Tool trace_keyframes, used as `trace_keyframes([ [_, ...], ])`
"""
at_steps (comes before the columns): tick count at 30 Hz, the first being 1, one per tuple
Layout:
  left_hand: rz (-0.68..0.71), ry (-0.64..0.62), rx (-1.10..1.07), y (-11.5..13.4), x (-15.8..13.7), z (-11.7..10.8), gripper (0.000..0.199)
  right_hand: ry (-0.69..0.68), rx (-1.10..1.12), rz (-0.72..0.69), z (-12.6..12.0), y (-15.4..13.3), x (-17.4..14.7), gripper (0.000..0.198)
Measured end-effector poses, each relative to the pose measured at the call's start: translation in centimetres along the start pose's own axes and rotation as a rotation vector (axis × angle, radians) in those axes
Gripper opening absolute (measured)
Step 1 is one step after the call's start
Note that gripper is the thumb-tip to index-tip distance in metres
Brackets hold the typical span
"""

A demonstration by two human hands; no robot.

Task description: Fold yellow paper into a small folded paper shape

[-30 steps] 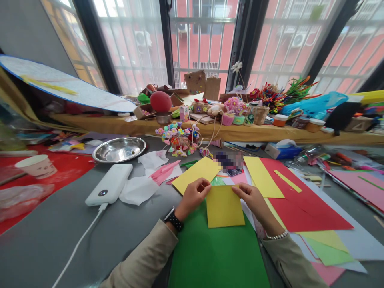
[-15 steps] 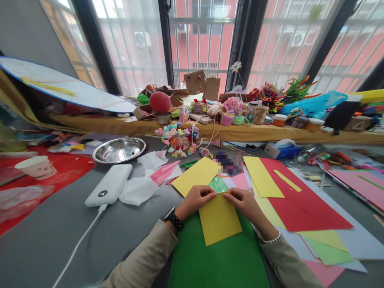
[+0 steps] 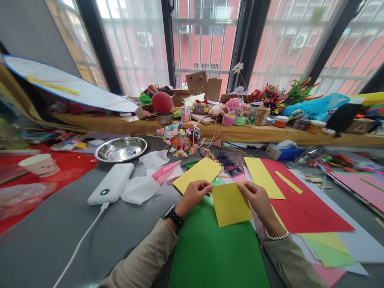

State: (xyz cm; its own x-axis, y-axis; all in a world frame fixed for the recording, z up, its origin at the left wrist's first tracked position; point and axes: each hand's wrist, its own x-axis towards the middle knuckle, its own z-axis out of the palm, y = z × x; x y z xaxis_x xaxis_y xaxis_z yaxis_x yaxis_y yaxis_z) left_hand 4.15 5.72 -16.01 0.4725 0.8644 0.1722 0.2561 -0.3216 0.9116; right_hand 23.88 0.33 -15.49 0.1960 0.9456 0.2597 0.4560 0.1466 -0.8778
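Observation:
A square of yellow paper (image 3: 232, 206) is held by its upper edge over a green sheet (image 3: 219, 256). My left hand (image 3: 196, 196), with a dark dotted watch band on its wrist, pinches at the upper left corner. Thumb and fingers of my right hand (image 3: 256, 200) grip the upper right part, and a beaded bracelet circles that wrist. Just beyond my left hand lies another yellow sheet (image 3: 196, 174). To the right, a yellow strip of paper (image 3: 264, 178) rests on a red sheet (image 3: 309, 208).
A white power bank (image 3: 112, 184) with a cable lies left, beside crumpled white tissues (image 3: 140, 190). Behind are a steel plate (image 3: 100, 154) and a bunch of craft flowers (image 3: 177, 138). A paper cup (image 3: 39, 165) stands far left. Craft items line the ledge under the windows.
The yellow square has moved up and to the right. My hands have spread apart, from close together at the middle of its upper edge to nearer its corners.

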Motion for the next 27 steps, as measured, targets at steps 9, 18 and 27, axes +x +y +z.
trace_keyframes([
  [9, -0.001, 0.022, 0.013, 0.0, -0.06, 0.08, 0.026, 0.05, -0.054, -0.014, 0.19, -0.06, -0.2, 0.034],
  [18, 0.012, 0.007, 0.02, -0.03, -0.17, 0.21, 0.025, -0.035, 0.116, 0.049, 0.12, 0.38, 0.09, 0.03],
  [27, 0.002, 0.001, 0.054, -0.09, -0.18, 0.14, 0.024, 0.015, 0.243, 0.066, -0.01, 0.46, 0.21, 0.027],
])
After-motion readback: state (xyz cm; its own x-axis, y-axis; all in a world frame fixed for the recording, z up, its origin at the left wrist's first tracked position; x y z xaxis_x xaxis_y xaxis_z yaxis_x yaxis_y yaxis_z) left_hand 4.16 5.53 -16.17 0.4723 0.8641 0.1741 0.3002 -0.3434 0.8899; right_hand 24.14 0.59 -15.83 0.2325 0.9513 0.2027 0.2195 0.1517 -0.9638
